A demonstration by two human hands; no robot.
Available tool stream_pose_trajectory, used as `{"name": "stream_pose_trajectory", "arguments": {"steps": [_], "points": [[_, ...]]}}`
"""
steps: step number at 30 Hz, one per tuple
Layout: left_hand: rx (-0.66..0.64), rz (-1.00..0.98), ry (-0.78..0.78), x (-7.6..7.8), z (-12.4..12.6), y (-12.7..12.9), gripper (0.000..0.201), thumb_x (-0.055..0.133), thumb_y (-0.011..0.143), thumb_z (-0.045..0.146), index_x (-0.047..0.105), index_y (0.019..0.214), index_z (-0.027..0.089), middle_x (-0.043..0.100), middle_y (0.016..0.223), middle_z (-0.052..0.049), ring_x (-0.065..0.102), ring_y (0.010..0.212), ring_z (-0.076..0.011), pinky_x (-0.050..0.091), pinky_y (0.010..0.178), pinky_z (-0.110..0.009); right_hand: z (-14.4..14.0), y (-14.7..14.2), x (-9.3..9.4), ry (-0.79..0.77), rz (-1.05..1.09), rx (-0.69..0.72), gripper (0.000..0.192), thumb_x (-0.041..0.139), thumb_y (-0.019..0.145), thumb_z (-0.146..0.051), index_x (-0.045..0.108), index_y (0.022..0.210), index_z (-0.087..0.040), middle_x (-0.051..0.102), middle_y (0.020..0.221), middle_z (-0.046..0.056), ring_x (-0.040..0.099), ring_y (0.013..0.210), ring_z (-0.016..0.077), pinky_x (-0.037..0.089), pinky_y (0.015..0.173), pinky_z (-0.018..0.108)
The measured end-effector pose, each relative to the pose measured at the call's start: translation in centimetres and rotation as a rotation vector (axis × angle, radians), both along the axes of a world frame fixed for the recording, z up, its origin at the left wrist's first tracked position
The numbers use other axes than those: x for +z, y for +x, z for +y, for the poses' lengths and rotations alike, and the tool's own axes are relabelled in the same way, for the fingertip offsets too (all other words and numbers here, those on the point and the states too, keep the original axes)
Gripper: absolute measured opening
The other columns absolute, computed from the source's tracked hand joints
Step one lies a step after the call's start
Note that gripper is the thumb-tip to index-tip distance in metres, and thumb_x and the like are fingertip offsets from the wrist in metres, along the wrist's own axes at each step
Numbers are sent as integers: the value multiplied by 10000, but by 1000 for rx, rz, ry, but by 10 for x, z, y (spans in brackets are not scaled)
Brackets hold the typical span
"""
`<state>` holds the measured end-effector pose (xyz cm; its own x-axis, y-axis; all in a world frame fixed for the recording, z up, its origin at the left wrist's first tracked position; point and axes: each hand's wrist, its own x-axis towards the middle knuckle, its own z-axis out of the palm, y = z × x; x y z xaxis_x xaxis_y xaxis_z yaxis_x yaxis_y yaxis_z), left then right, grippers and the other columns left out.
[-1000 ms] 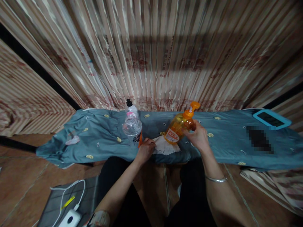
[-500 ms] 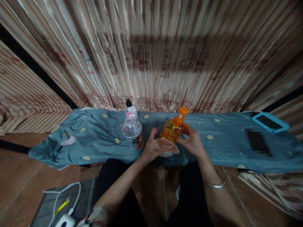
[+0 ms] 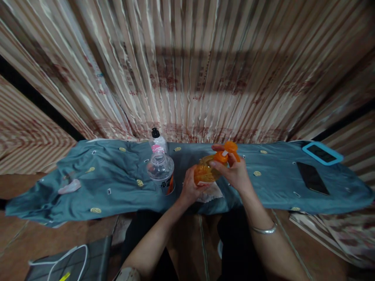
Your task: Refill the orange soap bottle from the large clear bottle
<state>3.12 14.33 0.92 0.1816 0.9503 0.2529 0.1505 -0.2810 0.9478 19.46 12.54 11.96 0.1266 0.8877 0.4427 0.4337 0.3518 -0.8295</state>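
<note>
A clear pump bottle (image 3: 206, 170) of amber liquid with an orange pump head (image 3: 231, 147) is tilted, its top leaning to the right. Around its lower part my left hand (image 3: 190, 184) is closed. My right hand (image 3: 233, 169) grips the orange collar and neck, fingers wrapped round it. Beneath the bottle, a white cloth or tissue (image 3: 211, 193) lies near the front edge. To the left stands a clear, wide plastic bottle (image 3: 160, 171) without a cap, with a black and orange label. Behind it is a clear bottle with a black cap (image 3: 155, 134).
The narrow surface is covered with a teal patterned cloth (image 3: 275, 175). A dark phone (image 3: 312, 178) and a blue-framed tablet (image 3: 322, 153) lie at the right. A small pale item (image 3: 69, 186) is at the left. Pleated curtain (image 3: 187, 78) hangs behind. A white cable (image 3: 68, 255) lies lower left.
The pump bottle has tipped further to the right. My right hand has shifted from its side up to the collar, and my left hand has closed round the body. The view has shifted slightly.
</note>
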Motion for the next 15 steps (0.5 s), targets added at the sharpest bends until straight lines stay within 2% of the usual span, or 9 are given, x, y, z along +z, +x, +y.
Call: {"name": "stream_pose_trajectory", "arguments": {"steps": [2, 4, 8, 13, 15], "points": [[6, 14, -12, -3, -1, -2, 823, 924, 629, 392, 550, 1334, 192, 656, 1304, -139, 632, 1246, -341, 507, 1109, -526, 8, -7, 5, -12, 9, -28, 396, 758, 888, -506, 697, 1114, -186, 730, 1012, 30, 697, 868, 179, 574, 867, 420], [-3, 20, -30, -5, -3, -4, 838, 923, 637, 407, 535, 1352, 204, 642, 1327, -134, 623, 1261, -335, 499, 1117, -524, 13, -14, 8, -23, 33, -9, 338, 732, 914, -499, 703, 1024, -181, 717, 921, 6, 675, 776, 149, 575, 783, 365], [-12, -13, -110, -5, -6, -8, 853, 946, 608, 382, 544, 1343, 223, 667, 1279, -102, 635, 1235, -320, 514, 1091, -509, 15, -20, 14, -54, 48, 110, 310, 716, 930, -489, 701, 968, -181, 740, 966, 20, 700, 843, 158, 578, 821, 370], [-31, -99, -243, 4, -8, -12, 822, 963, 584, 313, 573, 1304, 245, 718, 1180, -61, 676, 1158, -295, 546, 1039, -460, 22, -21, 24, -99, 32, 322, 322, 728, 913, -501, 714, 947, -181, 765, 998, 37, 728, 921, 183, 586, 873, 405], [-39, -116, -253, 6, -9, -12, 811, 960, 595, 318, 574, 1304, 240, 721, 1184, -66, 684, 1141, -288, 550, 1030, -447, 24, -21, 24, -102, 45, 363, 334, 740, 896, -510, 719, 971, -186, 774, 1019, 45, 738, 953, 200, 588, 890, 421]]}}
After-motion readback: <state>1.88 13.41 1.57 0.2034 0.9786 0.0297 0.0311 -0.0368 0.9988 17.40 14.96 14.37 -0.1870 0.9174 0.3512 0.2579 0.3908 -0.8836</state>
